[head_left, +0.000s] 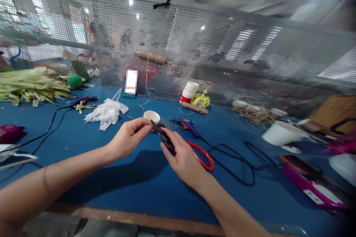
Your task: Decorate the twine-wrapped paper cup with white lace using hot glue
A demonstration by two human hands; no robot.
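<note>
My right hand is closed round a pair of red-handled scissors, whose dark blades point up and left. My left hand is pinched at the fingertips right beside the blade tips; what it pinches is too small to make out. Both hands hover above the blue table. Just behind them stands a small white cup, and a thin twine hangs down towards it from a spool on the mesh screen.
A blue glue gun with a black cord lies to the right. White lace, a second glue gun, dried leaves and a green ball sit left. Paper cups, twine coils and pink items lie right. A person works behind the perforated screen.
</note>
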